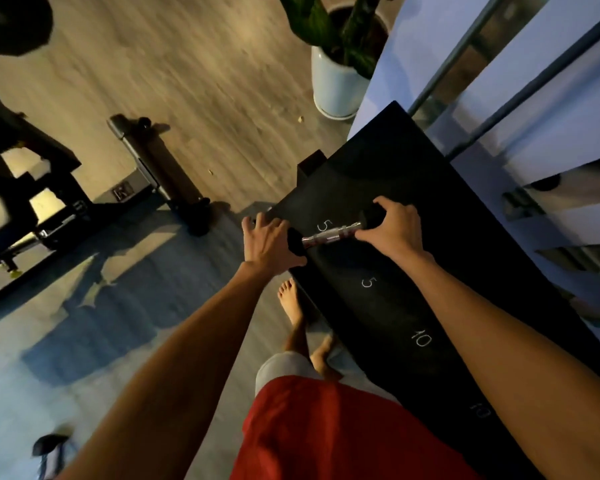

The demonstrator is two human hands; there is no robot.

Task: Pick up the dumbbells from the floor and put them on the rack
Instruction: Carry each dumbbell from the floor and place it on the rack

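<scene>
A small dumbbell with a chrome handle and black ends lies across the black rack, beside a chalked "5". My left hand grips its near black end at the rack's front edge. Around the far black end my right hand is curled. The rack's top carries more chalked marks, another "5" and two "10"s, running toward me. Both dumbbell ends are mostly hidden under my hands.
A weight bench frame and dark gym gear stand on the wooden floor to the left. A white plant pot sits beyond the rack. Window rails run along the right. My bare feet stand by the rack.
</scene>
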